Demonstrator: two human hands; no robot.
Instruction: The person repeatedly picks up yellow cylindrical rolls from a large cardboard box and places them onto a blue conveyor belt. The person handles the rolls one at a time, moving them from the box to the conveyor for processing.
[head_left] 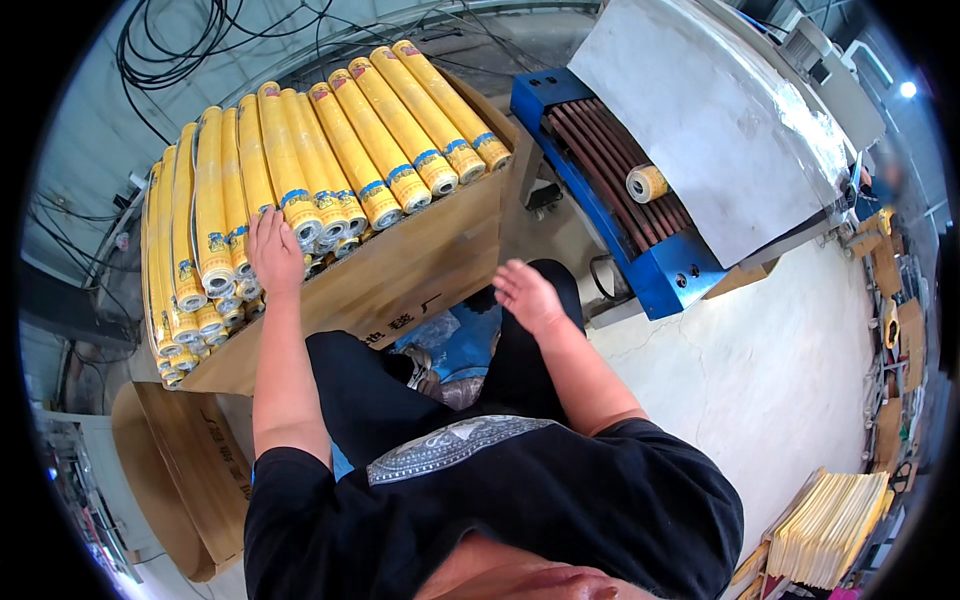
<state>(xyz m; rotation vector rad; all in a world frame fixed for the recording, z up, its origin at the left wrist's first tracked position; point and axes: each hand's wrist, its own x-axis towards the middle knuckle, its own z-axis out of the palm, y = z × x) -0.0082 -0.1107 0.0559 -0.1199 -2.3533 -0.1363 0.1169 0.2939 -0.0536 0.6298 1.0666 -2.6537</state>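
My left hand (275, 252) lies with fingers stretched over the near ends of long yellow wrapped rolls (285, 150), touching one without gripping it. These rolls, with blue print near their ends, are heaped side by side in a big cardboard box (440, 245) in front of me. My right hand (529, 293) is in the air over my right knee, beside the box; its fingers are loosely bent and nothing shows in them. To the right, one yellow roll (648, 183) lies on brown rollers (600, 165), its far part hidden under a sheet-metal cover (715, 110).
The rollers sit in a blue machine frame (663, 275) right of the box. A second cardboard box (190, 460) stands at the lower left. Stacked flat yellowish sheets (830, 525) are at the lower right. Black cables (175, 50) hang at the far left.
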